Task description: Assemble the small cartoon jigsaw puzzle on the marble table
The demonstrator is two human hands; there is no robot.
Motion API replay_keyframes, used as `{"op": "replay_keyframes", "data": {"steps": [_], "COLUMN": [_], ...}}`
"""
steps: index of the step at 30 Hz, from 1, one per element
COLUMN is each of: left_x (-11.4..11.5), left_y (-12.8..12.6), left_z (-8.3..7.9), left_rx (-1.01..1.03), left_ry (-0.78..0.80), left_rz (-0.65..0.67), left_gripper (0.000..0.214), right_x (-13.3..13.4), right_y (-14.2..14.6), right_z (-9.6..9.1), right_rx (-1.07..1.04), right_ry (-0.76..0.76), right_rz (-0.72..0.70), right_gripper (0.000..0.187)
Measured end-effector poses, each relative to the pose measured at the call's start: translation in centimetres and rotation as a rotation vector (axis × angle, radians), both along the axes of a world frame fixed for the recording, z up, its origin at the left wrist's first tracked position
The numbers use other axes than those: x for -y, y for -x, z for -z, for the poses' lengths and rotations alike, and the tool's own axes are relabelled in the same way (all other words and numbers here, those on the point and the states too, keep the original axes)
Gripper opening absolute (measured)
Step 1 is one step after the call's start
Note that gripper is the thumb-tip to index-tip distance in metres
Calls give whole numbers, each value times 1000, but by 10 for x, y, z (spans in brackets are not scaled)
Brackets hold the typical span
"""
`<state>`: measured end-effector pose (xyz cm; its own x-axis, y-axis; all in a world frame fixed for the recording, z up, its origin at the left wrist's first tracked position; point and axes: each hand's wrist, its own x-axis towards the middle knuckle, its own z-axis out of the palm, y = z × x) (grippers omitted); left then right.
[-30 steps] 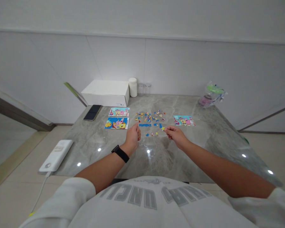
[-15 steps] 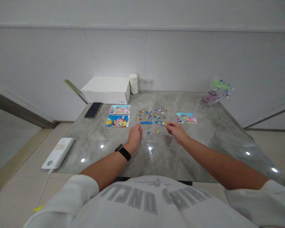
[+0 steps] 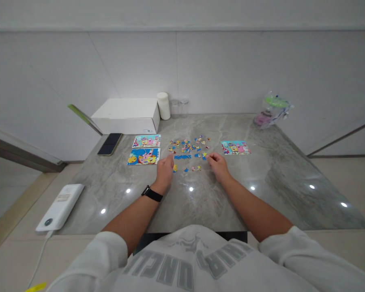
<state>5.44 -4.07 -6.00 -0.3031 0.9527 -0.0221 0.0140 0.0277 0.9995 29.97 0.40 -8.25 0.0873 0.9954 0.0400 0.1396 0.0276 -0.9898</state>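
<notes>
My left hand point(image 3: 165, 170) is closed just left of a joined strip of blue puzzle pieces point(image 3: 182, 157). Whatever its fingers may hold is hidden. A yellow-and-blue piece point(image 3: 174, 168) lies beside that hand. My right hand point(image 3: 219, 165) pinches a small yellow-and-blue puzzle piece point(image 3: 204, 155) at the right end of the row, next to another blue piece point(image 3: 197, 155). Nearer to me lie a blue piece point(image 3: 186, 170) and a yellowish piece point(image 3: 198, 168). Behind the strip is a loose pile of puzzle pieces point(image 3: 187, 146).
Cartoon picture cards point(image 3: 146, 141) lie at left, with another card point(image 3: 235, 147) at right. Around the table point(image 3: 200, 207) stand a phone point(image 3: 110, 144), white box point(image 3: 126, 115), white bottle point(image 3: 163, 106), clear glasses point(image 3: 184, 108), bagged cup point(image 3: 272, 111) and white power bank point(image 3: 60, 207).
The view has shifted a little. My left hand has drawn slightly left of the blue strip, uncovering a yellow-and-blue piece. My right hand stays pinched at the row's right end.
</notes>
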Motion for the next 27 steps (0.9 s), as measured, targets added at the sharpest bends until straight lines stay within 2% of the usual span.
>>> {"op": "replay_keyframes", "data": {"steps": [4, 7, 10, 15, 21, 27], "left_x": [5, 7, 8, 7, 7, 12], "left_y": [10, 11, 6, -1, 0, -3], "left_z": [0, -6, -8, -4, -3, -5], "left_rx": [-31, -82, -123, -199, -211, -256], "left_ry": [-100, -135, -106, -106, -111, -117], "left_rz": [-22, 44, 107, 197, 190, 252], "left_gripper": [65, 65, 63, 64, 63, 64], "right_x": [1, 4, 7, 7, 6, 8], "right_y": [-3, -3, -2, -4, -5, -6], "right_z": [-7, -12, -15, -16, -16, -18], "right_rx": [-32, 10, 38, 28, 27, 53], "right_ry": [48, 60, 72, 84, 91, 96], "right_rz": [-59, -105, -135, -146, -130, -137], "right_gripper": [44, 48, 50, 50, 51, 50]}}
